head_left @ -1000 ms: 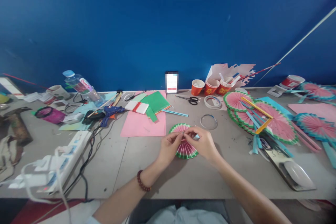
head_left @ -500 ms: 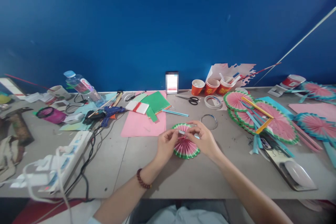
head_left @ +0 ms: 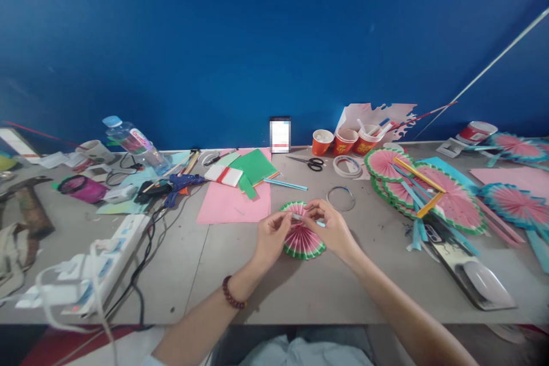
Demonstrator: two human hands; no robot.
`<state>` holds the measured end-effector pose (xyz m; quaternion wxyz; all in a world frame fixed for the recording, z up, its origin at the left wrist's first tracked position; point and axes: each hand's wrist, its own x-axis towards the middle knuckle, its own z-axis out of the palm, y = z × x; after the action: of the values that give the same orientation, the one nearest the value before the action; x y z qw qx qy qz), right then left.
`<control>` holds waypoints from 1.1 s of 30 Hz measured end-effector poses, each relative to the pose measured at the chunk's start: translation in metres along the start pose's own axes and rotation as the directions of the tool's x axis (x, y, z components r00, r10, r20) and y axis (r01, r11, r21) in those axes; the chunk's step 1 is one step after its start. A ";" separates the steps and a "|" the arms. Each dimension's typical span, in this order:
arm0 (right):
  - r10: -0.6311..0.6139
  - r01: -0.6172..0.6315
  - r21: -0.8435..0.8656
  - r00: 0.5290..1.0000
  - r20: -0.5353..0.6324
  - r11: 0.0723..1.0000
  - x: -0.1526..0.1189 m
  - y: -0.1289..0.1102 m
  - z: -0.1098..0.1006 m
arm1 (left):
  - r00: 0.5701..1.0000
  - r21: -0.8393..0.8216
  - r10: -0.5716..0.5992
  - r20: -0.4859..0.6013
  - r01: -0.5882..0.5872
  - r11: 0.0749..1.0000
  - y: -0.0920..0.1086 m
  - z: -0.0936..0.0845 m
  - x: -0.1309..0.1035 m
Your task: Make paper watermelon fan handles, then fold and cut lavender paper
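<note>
A round pleated paper fan, pink with a green edge, lies on the grey table in front of me. Over its upper part, a small pale blue strip runs between my fingertips. My left hand pinches the strip's left end at the fan's left side. At the right, my right hand has its thumb and fingers closed on the strip, and a bit of light blue shows beside the thumb. The fingers hide part of the fan's middle.
Scissors and a wire ring lie beyond my hands. Green paper rests on pink sheets. Finished fans are piled at right. A glue gun and power strip with cables lie left.
My right hand's fingers have shifted slightly, curling a little closer over the strip. My left hand stays at the strip's left end, and the fan lies as before.
</note>
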<state>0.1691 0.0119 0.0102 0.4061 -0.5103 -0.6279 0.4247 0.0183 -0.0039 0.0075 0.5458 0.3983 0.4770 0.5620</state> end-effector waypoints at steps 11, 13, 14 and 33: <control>-0.089 0.084 -0.177 0.996 -0.022 0.981 0.003 -0.003 -0.005 | 1.000 0.031 0.030 0.000 -0.030 0.999 0.004 -0.004 0.000; -0.115 0.115 -0.161 0.993 0.008 0.980 0.004 -0.002 -0.005 | 1.000 0.027 0.024 -0.001 -0.024 0.999 0.003 -0.005 0.002; -0.114 0.118 -0.144 0.993 0.033 0.983 0.004 -0.002 -0.005 | 1.000 0.031 0.028 -0.002 -0.028 0.999 0.003 -0.006 0.003; 0.000 -0.021 0.143 0.990 0.144 0.989 0.001 0.005 0.003 | 0.995 0.113 0.025 0.101 -0.036 0.993 0.001 -0.013 0.016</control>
<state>0.1673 0.0134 0.0042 0.3935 -0.4508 -0.6206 0.5068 0.0040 0.0110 0.0041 0.5362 0.4637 0.4747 0.5216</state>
